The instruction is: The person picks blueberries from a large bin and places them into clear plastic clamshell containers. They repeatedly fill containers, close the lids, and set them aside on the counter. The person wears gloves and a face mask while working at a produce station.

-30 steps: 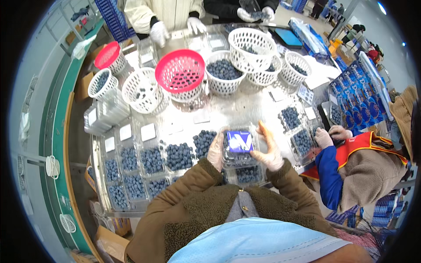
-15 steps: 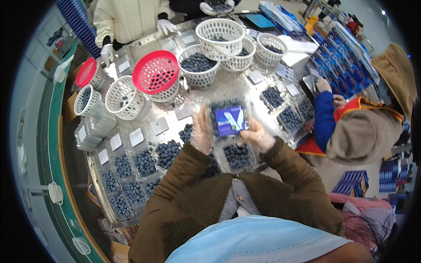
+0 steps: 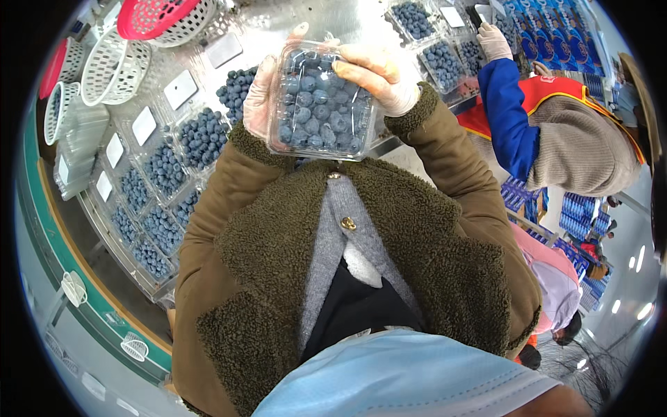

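Both gloved hands hold up a see-through plastic clamshell of blueberries (image 3: 321,115) in front of my chest, tilted so its unlabelled face shows. My left hand (image 3: 260,97) grips the side, mostly behind the box. My right hand (image 3: 379,78) wraps the upper right corner, its fingers on the top edge. Both gloves are thin and whitish, with stains on the right fingers. Just left of the held box, an open clamshell full of blueberries (image 3: 237,90) lies on the metal table (image 3: 264,22).
More open blueberry clamshells (image 3: 165,169) line the table's left side. White baskets (image 3: 117,68), one with a red colander (image 3: 154,15), stand at the upper left beside stacked empty clamshells (image 3: 82,149). A co-worker in a blue sleeve (image 3: 511,115) works at the right, near filled clamshells (image 3: 442,64).
The clamshell has been turned over: its purple label faced up before, and now bare berries show. My hands have brought it closer to my chest. The view has tilted down toward my body.
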`<action>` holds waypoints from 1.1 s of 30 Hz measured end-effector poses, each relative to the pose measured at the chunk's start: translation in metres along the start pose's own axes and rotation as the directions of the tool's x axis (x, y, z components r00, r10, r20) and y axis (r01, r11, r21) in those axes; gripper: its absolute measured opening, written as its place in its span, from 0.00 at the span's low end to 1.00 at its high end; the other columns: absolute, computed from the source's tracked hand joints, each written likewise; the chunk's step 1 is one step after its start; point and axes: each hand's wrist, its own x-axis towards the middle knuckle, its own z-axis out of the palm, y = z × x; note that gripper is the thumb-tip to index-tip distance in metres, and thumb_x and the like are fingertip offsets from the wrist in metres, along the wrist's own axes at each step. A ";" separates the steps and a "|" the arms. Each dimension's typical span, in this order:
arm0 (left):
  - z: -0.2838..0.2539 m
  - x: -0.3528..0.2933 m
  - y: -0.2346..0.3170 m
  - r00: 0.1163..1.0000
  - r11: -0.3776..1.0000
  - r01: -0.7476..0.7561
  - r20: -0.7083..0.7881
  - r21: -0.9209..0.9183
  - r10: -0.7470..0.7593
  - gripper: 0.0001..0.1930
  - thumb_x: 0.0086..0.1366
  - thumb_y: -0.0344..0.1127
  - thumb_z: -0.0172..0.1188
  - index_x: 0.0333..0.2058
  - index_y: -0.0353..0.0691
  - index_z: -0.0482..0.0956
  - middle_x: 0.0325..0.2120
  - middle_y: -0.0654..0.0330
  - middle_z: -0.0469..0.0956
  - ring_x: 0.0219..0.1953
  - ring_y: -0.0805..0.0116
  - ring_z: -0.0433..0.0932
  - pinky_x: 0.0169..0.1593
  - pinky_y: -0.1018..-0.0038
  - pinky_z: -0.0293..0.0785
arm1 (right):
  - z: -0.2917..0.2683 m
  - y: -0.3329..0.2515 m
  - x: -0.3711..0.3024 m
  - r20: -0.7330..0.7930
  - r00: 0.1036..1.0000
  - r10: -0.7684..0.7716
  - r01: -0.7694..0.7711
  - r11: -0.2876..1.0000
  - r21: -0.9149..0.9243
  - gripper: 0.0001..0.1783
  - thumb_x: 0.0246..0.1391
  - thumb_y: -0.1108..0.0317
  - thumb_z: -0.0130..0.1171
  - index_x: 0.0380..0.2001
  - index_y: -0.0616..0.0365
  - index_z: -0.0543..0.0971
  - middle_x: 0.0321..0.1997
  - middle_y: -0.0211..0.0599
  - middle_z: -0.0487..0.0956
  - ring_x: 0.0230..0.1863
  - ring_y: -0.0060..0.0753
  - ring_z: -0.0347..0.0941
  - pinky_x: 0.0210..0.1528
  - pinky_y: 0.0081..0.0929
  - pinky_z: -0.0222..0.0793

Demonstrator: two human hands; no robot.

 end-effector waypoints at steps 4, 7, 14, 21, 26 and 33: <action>-0.017 -0.015 0.006 0.988 0.999 0.019 -0.155 0.044 -0.012 0.28 0.77 0.51 0.47 0.70 0.49 0.63 0.64 0.47 0.71 0.63 0.50 0.74 0.65 0.46 0.73 | 0.005 -0.001 -0.012 0.034 0.925 0.380 -0.381 0.918 0.109 0.25 0.61 0.71 0.65 0.61 0.58 0.76 0.49 0.46 0.81 0.42 0.42 0.80 0.47 0.35 0.79; -0.023 -0.022 0.010 0.976 0.999 0.032 -0.218 0.044 -0.022 0.25 0.77 0.48 0.46 0.68 0.46 0.68 0.62 0.48 0.74 0.61 0.49 0.77 0.62 0.44 0.76 | -0.002 -0.005 -0.023 0.155 0.681 0.716 -0.730 0.681 0.056 0.27 0.74 0.54 0.45 0.65 0.63 0.71 0.58 0.48 0.79 0.52 0.42 0.78 0.61 0.37 0.71; -0.028 -0.024 0.015 0.975 0.988 0.103 -0.206 0.113 -0.078 0.25 0.78 0.48 0.43 0.66 0.42 0.69 0.60 0.46 0.75 0.60 0.48 0.77 0.62 0.42 0.76 | 0.013 -0.011 -0.039 0.077 0.354 0.932 -0.525 0.130 0.841 0.37 0.68 0.55 0.57 0.72 0.64 0.60 0.66 0.57 0.72 0.58 0.51 0.77 0.62 0.43 0.70; -0.027 -0.015 0.021 0.999 0.998 0.029 -0.035 0.046 -0.028 0.26 0.78 0.49 0.43 0.69 0.47 0.65 0.65 0.51 0.71 0.66 0.50 0.71 0.69 0.47 0.68 | -0.011 -0.014 -0.052 -0.002 0.930 0.366 -0.354 0.898 -0.262 0.68 0.48 0.72 0.72 0.79 0.55 0.34 0.67 0.69 0.67 0.56 0.63 0.77 0.56 0.54 0.72; -0.026 -0.014 0.022 0.999 0.999 0.034 -0.015 0.007 -0.034 0.26 0.79 0.49 0.43 0.70 0.48 0.64 0.67 0.53 0.69 0.67 0.49 0.70 0.69 0.45 0.67 | -0.005 -0.022 -0.051 -0.078 0.937 0.339 -0.347 0.894 -0.284 0.57 0.48 0.72 0.71 0.76 0.62 0.49 0.66 0.64 0.69 0.55 0.60 0.77 0.57 0.50 0.71; -0.027 -0.016 0.025 0.996 0.997 0.012 -0.094 0.076 -0.005 0.25 0.78 0.50 0.46 0.67 0.46 0.68 0.64 0.53 0.73 0.64 0.50 0.73 0.67 0.46 0.70 | -0.027 -0.044 -0.027 -0.027 0.878 0.478 -0.476 0.864 -0.163 0.21 0.54 0.71 0.72 0.53 0.55 0.83 0.47 0.42 0.85 0.47 0.38 0.82 0.50 0.31 0.78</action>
